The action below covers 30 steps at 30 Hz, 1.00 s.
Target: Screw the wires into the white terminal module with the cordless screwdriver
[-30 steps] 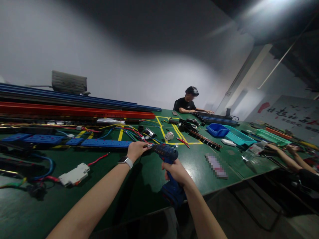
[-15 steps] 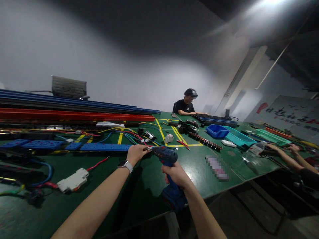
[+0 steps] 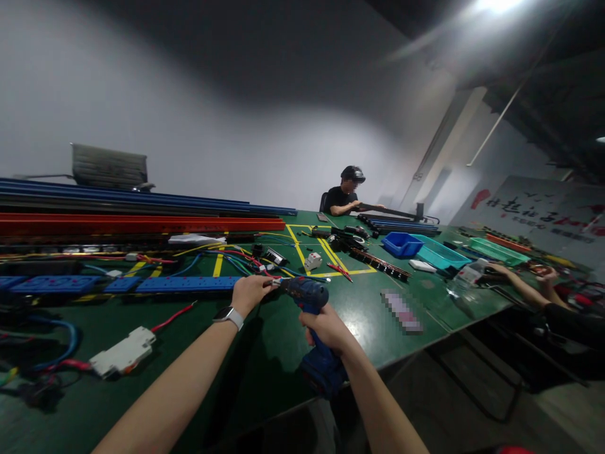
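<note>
Drill point(image 3: 308, 294), lower centre of the frame, is gripped by the right hand point(image 3: 328, 329), its nose at a small part point(image 3: 271, 283) the left hand point(image 3: 250, 294) pinches. Work there looks unfinished; lower left, a breaker point(image 3: 123, 353) lies apart, one red wire point(image 3: 174, 317) end free.

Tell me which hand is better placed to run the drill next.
Probably the right hand: it grips the blue drill by its handle, while the left hand is at the drill's front end; what it may hold there is too small to tell.
</note>
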{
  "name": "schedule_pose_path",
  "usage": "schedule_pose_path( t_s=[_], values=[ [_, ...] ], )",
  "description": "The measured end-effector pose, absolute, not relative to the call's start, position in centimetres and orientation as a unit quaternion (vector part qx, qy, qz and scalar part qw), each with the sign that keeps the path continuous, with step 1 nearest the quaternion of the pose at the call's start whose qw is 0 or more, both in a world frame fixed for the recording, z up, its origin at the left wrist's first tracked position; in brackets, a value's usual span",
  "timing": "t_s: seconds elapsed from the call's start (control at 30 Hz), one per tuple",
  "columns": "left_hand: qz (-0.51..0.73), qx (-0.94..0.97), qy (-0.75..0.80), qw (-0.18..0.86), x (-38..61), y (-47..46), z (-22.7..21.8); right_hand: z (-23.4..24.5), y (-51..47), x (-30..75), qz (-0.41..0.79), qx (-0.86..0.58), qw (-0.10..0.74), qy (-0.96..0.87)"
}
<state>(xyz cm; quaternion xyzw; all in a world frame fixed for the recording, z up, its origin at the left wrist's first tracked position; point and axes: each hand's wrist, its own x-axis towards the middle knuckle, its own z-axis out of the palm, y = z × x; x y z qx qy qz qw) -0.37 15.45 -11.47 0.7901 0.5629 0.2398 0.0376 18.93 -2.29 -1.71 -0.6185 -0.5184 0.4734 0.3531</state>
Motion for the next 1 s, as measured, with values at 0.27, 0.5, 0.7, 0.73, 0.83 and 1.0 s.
schedule_pose_path(
  t_s=[0.27,0.5,0.7,0.73,0.83,1.0],
  values=[
    [0.234,0.791,0.564,0.023,-0.29,15.61,-11.73,-1.75,-2.31,19.07,0.469,-0.621,0.347,-0.523],
    [0.24,0.79,0.564,0.016,-0.32,15.41,-11.56,-1.68,-2.37,18.99,0.471,-0.616,0.354,-0.523],
    [0.24,0.789,0.565,0.017,-0.31,15.44,-11.62,-1.55,-2.43,18.96,0.469,-0.628,0.344,-0.517],
    [0.242,0.789,0.564,0.019,-0.31,15.43,-11.61,-1.54,-2.45,18.96,0.469,-0.628,0.345,-0.516],
    [0.243,0.792,0.56,0.026,-0.31,15.38,-11.51,-1.56,-2.48,18.94,0.471,-0.623,0.346,-0.52],
    [0.245,0.795,0.554,0.024,-0.35,15.36,-11.39,-1.84,-2.33,18.93,0.475,-0.616,0.352,-0.52]
  ],
)
